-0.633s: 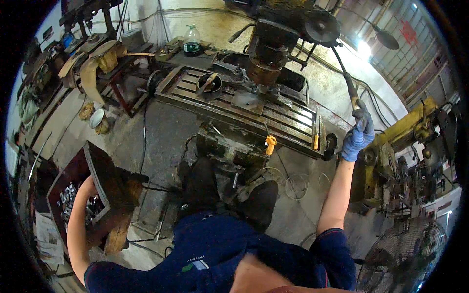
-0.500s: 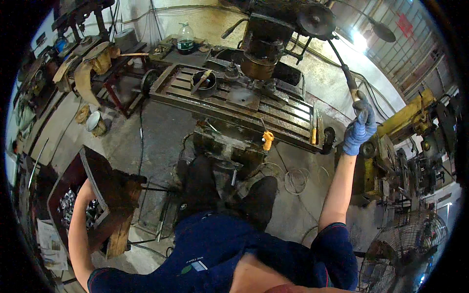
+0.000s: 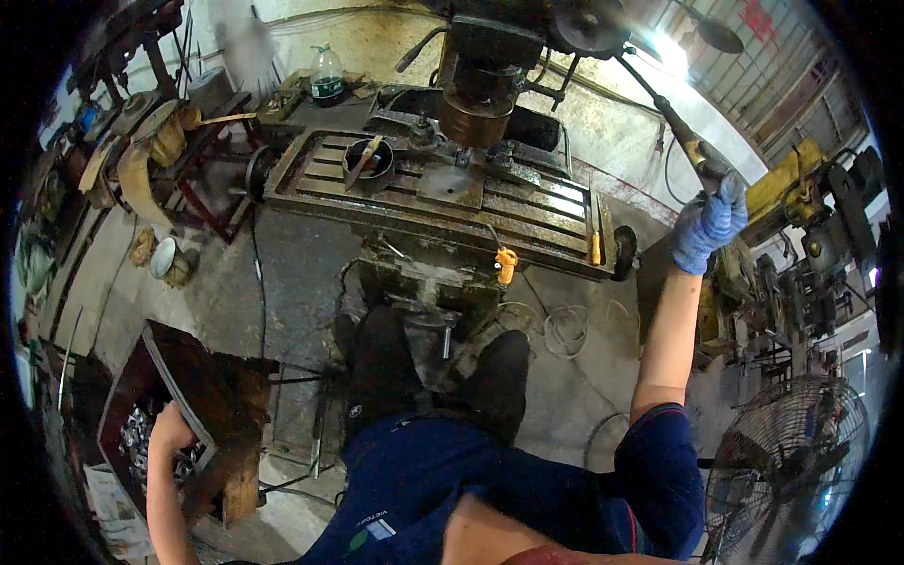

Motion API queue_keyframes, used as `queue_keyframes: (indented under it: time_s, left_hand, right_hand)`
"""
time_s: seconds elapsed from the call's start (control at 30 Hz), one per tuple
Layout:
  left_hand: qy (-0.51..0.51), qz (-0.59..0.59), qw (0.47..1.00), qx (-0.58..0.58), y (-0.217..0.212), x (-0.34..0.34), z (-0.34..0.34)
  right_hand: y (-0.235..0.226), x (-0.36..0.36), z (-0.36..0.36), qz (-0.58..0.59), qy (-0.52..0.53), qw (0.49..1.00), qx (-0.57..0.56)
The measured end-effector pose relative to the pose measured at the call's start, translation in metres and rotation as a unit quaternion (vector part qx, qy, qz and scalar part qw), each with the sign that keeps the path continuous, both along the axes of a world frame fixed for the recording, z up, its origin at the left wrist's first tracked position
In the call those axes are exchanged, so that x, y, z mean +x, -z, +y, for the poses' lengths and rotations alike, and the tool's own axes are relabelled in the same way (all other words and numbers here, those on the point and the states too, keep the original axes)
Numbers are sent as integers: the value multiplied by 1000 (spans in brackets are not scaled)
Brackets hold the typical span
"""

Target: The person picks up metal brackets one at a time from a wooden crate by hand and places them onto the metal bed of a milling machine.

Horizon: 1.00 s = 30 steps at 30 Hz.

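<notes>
My right hand point(image 3: 712, 224), in a blue knitted glove, is closed around the grip of a long lever point(image 3: 686, 141) at the upper right. The lever slopes from a machine head with a round spindle housing point(image 3: 477, 118). At the lower left my bare left hand point(image 3: 171, 427) reaches into a dark open box point(image 3: 174, 363). Small shiny metal parts point(image 3: 137, 431) lie inside the box, right by that hand. Its fingers are hidden among them. Below the spindle, a flat plate point(image 3: 450, 186) rests on the slotted machine table point(image 3: 311, 179).
On the machine table stand a black bowl point(image 3: 379, 179) with a brush in it and a yellow-handled tool point(image 3: 596, 247). An orange air gun point(image 3: 507, 266) hangs at its front edge. A wire-guarded fan point(image 3: 786, 461) stands lower right. Behind sits a clear bottle point(image 3: 326, 77) of dark liquid.
My right hand and the lever's grip have shifted slightly right and down. My left hand's back now shows above the metal parts. The whole view has also shifted a little.
</notes>
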<state>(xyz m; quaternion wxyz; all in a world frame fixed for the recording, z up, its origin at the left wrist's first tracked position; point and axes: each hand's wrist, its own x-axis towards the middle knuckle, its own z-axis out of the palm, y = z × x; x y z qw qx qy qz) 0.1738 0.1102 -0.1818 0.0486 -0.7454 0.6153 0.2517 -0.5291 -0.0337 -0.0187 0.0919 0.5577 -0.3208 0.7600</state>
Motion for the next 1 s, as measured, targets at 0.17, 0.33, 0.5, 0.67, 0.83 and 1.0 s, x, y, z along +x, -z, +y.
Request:
queue_keyframes:
  time_s: [0.17, 0.33, 0.5, 0.67, 0.83, 1.0]
  left_hand:
    - [-7, 39, 979, -201, 31, 35, 12]
    - [-105, 97, 957, -254, 17, 57, 10]
    - [-148, 335, 842, -397, -94, -7, 8]
    - [-86, 275, 876, -387, -112, -130, -36]
    - [143, 307, 816, -468, -63, -241, -85]
    - [29, 533, 785, -316, -18, -286, -131]
  right_hand:
    - [-19, 1, 1, 14, -21, 1000, 7]
    - [-53, 2, -9, 122, 168, 978, -33]
    - [-121, -48, -24, 348, 448, 813, -130]
    - [-117, -67, -31, 250, 225, 938, -83]
    - [50, -23, 0, 26, 141, 989, 25]
    - [280, 9, 13, -196, -58, 830, 518]
